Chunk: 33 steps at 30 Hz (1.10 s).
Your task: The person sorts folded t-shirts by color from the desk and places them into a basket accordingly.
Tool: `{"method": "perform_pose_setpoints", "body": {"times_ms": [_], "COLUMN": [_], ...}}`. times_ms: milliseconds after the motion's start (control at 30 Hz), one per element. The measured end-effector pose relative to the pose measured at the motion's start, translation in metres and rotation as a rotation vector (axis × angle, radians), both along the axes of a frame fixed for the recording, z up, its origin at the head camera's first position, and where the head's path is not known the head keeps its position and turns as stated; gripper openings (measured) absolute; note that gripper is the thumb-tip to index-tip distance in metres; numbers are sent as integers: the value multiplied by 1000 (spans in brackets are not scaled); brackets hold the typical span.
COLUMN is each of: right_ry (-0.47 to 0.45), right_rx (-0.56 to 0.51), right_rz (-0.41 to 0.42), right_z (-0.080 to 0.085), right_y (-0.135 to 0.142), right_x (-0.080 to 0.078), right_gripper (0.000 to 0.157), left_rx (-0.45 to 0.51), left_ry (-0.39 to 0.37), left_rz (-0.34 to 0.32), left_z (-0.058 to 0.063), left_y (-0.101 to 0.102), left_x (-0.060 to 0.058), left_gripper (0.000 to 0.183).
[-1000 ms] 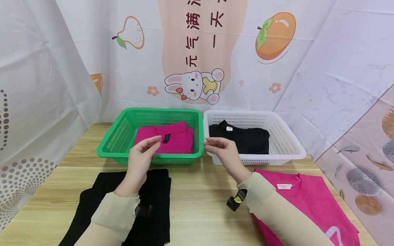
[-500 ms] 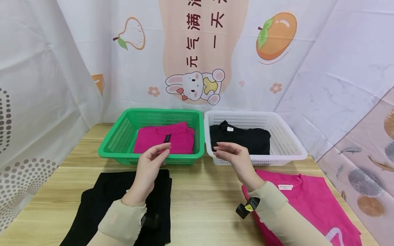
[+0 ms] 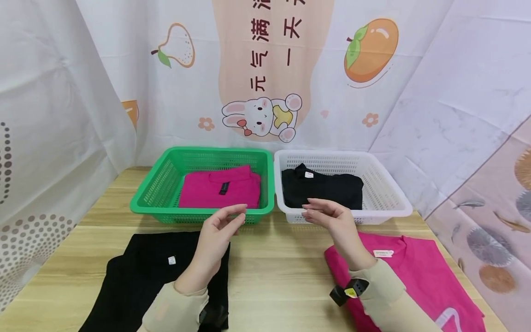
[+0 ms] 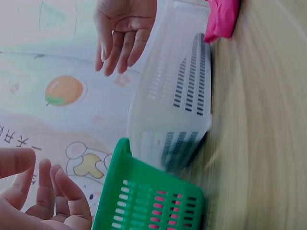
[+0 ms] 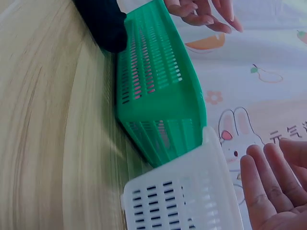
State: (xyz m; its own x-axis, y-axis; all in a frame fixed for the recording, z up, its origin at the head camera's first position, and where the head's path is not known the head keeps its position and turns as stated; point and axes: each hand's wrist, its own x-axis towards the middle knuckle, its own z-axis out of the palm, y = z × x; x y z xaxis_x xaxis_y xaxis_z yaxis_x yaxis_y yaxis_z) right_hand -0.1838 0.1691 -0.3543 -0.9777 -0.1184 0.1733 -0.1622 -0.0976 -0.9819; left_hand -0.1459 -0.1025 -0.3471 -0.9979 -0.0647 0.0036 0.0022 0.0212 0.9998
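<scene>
Left hand [image 3: 217, 246] and right hand [image 3: 338, 230] hover apart, loose and empty; if lowered, the beige fabric sleeve [image 3: 390, 295] could rumple the flat pink cloth shirt [image 3: 435, 276] by the wooden worktop [image 3: 269, 276]'s right edge; a black cloth garment [image 3: 141, 272] lies toward its left edge

The person's left hand [image 3: 215, 243] and left beige sleeve [image 3: 176, 306] are covering part of the black folded cloth garment [image 3: 141, 276], whose near end is running past the head view's bottom edge. The right beige sleeve [image 3: 386, 290] is hiding part of the bright pink cloth shirt [image 3: 435, 272], whose small white label [image 3: 383, 253] is appearing too tiny to read.
</scene>
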Motion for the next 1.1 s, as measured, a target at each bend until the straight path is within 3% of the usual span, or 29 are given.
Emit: {"method": "perform_pose_setpoints", "body": {"times_ms": [667,1100], "right_ry": [-41,-47], "right_rx": [-62,-53], "right_rz": [-98,-174], "right_z": [-15,-22], "right_y": [45,83], "right_x": [20,32], "right_gripper": [25,24], "left_rx": [85,126], "left_ry": [5,-6], "left_rz": [-76,-173], "left_z": [-19,-37], "left_y": [33,58], "left_x": [5,6], "left_gripper": [28,32]}}
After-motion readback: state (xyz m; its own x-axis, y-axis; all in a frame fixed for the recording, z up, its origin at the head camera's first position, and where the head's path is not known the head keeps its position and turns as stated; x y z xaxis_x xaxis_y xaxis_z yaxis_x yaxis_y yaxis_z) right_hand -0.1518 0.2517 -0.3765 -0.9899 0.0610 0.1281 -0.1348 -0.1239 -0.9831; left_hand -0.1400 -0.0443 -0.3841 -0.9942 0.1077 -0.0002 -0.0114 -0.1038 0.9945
